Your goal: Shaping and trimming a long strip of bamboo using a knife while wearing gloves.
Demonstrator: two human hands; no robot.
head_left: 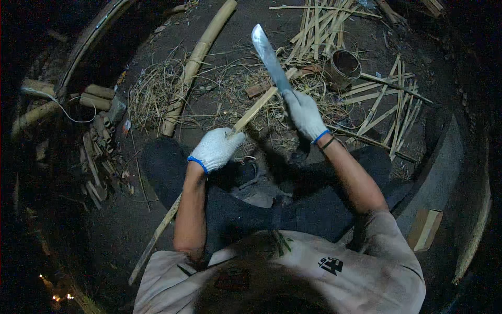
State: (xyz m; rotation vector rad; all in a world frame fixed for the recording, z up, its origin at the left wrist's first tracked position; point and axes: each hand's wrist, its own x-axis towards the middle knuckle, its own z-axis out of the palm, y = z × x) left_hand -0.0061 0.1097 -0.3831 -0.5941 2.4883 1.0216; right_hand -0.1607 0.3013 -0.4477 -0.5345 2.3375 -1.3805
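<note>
My left hand [215,148], in a white work glove, grips a long thin bamboo strip [259,105] that runs from under my left arm up toward the middle of the ground. My right hand [305,114], also gloved, holds a broad-bladed knife [269,56] by its handle, the blade pointing up and away. The blade's lower part meets the far end of the strip. I sit with my dark-trousered legs crossed beneath both hands.
A thick bamboo pole [196,63] lies to the left on the dirt. Split bamboo strips [387,104] are piled at right and others at the top. A round can [345,65] stands near them. Dry shavings [157,91] and short bamboo pieces [97,94] lie at left.
</note>
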